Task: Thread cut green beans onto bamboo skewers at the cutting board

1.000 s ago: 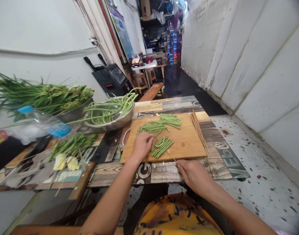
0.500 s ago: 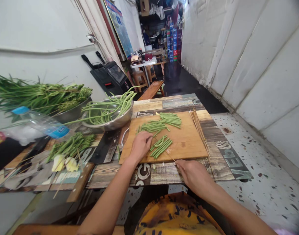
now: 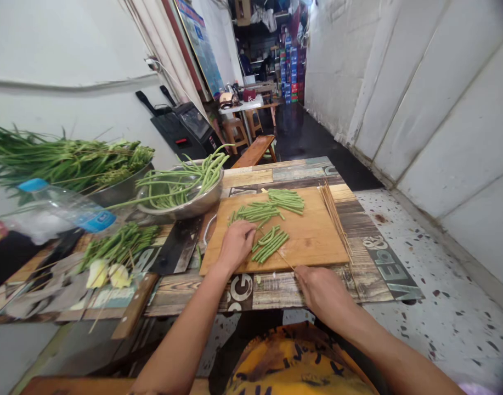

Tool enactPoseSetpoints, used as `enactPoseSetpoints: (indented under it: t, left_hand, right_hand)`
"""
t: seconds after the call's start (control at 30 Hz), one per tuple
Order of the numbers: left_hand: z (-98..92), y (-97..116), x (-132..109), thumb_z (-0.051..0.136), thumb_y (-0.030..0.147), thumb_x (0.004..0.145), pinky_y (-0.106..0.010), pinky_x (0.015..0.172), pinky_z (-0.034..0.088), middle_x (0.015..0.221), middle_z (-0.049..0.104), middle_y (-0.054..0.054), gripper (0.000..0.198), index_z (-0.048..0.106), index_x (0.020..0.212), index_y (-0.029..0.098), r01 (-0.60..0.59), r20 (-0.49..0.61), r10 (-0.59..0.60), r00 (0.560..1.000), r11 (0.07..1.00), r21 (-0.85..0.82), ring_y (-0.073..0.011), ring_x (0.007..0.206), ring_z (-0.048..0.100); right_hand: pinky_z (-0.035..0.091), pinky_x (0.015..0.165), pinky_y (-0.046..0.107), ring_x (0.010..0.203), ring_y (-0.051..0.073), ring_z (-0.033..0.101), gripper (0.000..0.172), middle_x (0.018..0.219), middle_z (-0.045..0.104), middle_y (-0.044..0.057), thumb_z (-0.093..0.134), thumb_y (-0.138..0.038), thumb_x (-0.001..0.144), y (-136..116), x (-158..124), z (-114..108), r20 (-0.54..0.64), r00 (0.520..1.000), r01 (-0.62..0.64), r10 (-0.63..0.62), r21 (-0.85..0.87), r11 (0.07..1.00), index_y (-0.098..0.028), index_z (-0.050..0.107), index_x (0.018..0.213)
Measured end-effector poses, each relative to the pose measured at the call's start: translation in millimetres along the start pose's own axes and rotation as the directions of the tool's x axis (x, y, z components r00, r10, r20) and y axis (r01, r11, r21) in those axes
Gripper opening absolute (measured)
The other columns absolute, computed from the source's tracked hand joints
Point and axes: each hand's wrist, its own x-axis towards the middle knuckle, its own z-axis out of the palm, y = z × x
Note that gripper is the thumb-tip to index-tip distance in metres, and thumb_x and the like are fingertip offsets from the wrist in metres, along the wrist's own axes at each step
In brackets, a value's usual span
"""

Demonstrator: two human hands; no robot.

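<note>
Cut green bean pieces (image 3: pixel 270 246) lie side by side on the wooden cutting board (image 3: pixel 312 236). A thin bamboo skewer (image 3: pixel 286 260) slants from them toward my right hand (image 3: pixel 321 288), whose fingers are closed on its near end. At the bunch's left side, my left hand (image 3: pixel 238 244) is pinched closed, low over the board. What sits between those fingertips is too small to make out. Beyond it are two more groups of cut beans, one in the middle (image 3: pixel 255 212) and one farther back (image 3: pixel 286 201).
Loose bamboo skewers (image 3: pixel 334 216) lie along the board's right edge. To the left stand a metal bowl of long beans (image 3: pixel 185 206), a plastic bottle (image 3: pixel 76 207) and skewered greens (image 3: pixel 122 244). A cleaver (image 3: pixel 175 249) with a wooden handle juts past the table's front edge.
My right hand has shifted very slightly up and left with the skewer. My left hand and the bean pieces look almost unchanged.
</note>
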Motion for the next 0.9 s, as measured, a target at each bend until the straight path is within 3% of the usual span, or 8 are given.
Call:
enactPoseSetpoints:
  t: [0.4,0.7,0.9]
  left_hand:
    - [1.4,-6,4,0.052,0.013,0.078,-0.033,0.078,0.048,0.083,0.069,-0.006,0.017,0.068,0.082,0.017,0.018,0.028,-0.018,0.999,1.000,-0.013,-0.0180,0.079,0.060]
    - [1.1,-7,5,0.052,0.012,0.077,-0.033,0.079,0.049,0.082,0.069,-0.006,0.017,0.068,0.081,0.017,-0.001,0.026,0.000,1.000,1.000,0.014,-0.0180,0.079,0.061]
    - [-0.1,-2,2,0.053,0.012,0.077,-0.034,0.078,0.049,0.082,0.070,-0.005,0.017,0.069,0.080,0.017,0.001,0.050,0.000,0.999,1.000,-0.031,-0.0183,0.080,0.062]
  right_hand:
    - [0.030,0.054,0.027,0.069,0.020,0.066,0.022,0.074,0.070,0.010,0.041,-0.015,0.088,-1,8,2,-0.008,1.000,0.022,-0.022,0.006,1.000,-0.014,0.062,0.083]
    - [0.037,0.059,0.024,0.070,0.020,0.065,0.019,0.074,0.069,0.013,0.045,-0.011,0.083,-10,21,-8,0.009,1.000,0.003,-0.003,-0.002,1.000,-0.012,0.065,0.085]
    - [0.035,0.058,0.025,0.071,0.021,0.066,0.017,0.074,0.069,0.013,0.047,-0.013,0.083,-7,14,-5,-0.002,1.000,-0.004,0.004,0.006,1.000,-0.013,0.064,0.081]
